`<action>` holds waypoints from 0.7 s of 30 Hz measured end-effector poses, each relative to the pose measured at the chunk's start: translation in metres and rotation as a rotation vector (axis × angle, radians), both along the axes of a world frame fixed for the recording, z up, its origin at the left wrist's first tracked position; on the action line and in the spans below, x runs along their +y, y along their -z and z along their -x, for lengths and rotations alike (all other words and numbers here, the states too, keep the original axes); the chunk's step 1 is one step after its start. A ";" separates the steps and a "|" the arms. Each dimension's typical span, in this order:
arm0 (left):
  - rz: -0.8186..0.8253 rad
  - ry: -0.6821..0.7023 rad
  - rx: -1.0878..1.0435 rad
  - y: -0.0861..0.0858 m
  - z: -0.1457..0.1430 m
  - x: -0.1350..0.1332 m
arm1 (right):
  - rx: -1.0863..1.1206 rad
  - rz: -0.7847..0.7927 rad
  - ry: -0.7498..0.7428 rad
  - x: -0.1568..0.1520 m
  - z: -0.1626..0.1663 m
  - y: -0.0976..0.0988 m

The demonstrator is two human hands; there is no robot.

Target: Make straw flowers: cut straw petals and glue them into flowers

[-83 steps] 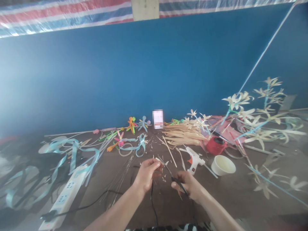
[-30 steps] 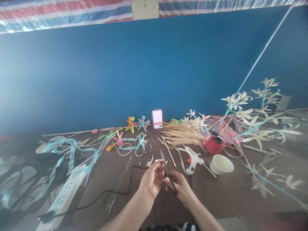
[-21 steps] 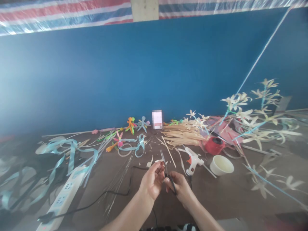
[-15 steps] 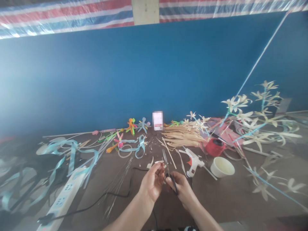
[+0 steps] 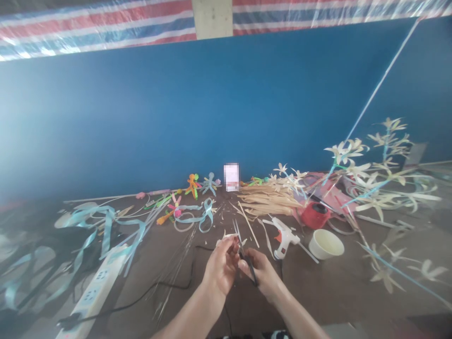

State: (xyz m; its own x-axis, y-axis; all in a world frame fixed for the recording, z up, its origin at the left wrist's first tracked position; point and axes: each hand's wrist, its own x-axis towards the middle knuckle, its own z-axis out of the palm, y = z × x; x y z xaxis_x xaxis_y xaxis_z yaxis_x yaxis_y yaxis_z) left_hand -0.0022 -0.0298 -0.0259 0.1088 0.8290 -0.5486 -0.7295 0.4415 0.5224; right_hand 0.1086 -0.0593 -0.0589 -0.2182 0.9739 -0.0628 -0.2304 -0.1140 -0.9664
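My right hand [image 5: 262, 273] is wrapped round the black handles of a pair of scissors [image 5: 238, 231], whose narrow blades point away from me and stand slightly apart. Beside the blades, my left hand [image 5: 222, 263] has its fingers curled into a pinch. Pale husk-like scraps [image 5: 229, 235] show at its fingertips, but whether they are held or lie on the table behind is unclear. Past the hands lies a bundle of dry tan strips [image 5: 268, 200]. A white glue gun [image 5: 285, 239] with an orange trigger rests to the right of my right hand.
On the right stand a cream cup [image 5: 326, 245], a red roll [image 5: 315, 215] and pale flower sprays [image 5: 377, 188]. Light-blue ribbon [image 5: 106, 219], a power strip [image 5: 99, 287] and a black cord [image 5: 169, 285] lie left. Small colourful figures [image 5: 192, 186] line the blue wall [image 5: 219, 108].
Both hands and the scissors have shifted slightly left, and the blades now reach closer to the left fingertips. The things on the table stay where they were.
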 end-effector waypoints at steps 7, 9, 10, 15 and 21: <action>-0.001 0.069 -0.056 0.006 -0.002 0.000 | -0.030 -0.003 0.063 0.001 0.000 -0.004; 0.013 0.076 -0.072 0.007 -0.002 0.000 | -0.025 0.002 0.064 0.001 0.000 -0.004; 0.020 0.078 -0.077 0.007 -0.002 -0.001 | -0.020 0.006 0.066 0.001 0.000 -0.003; 0.043 0.069 -0.078 0.007 -0.002 -0.001 | 0.018 0.035 0.091 -0.001 0.001 0.007; -0.010 0.066 0.033 0.008 -0.001 -0.004 | 0.084 -0.018 0.293 0.006 -0.004 -0.005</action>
